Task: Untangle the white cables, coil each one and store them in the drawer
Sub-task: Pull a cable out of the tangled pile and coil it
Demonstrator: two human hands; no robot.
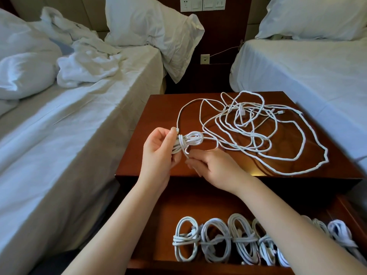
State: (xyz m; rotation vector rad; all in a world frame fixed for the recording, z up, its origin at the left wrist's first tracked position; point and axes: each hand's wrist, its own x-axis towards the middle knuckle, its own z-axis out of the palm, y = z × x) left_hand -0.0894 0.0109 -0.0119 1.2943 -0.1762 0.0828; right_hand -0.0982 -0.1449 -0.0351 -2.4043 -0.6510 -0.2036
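The right forearm [297, 229] hides several coiled cables [215, 240] in the drawer [178, 264]; its right end is cut off; plugs in the tangle [241, 113] are too small to tell.

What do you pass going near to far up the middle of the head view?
Coiled cables in drawer → right hand → half-wound coil → loose cable tangle on nightstand → wall socket → switch panel.
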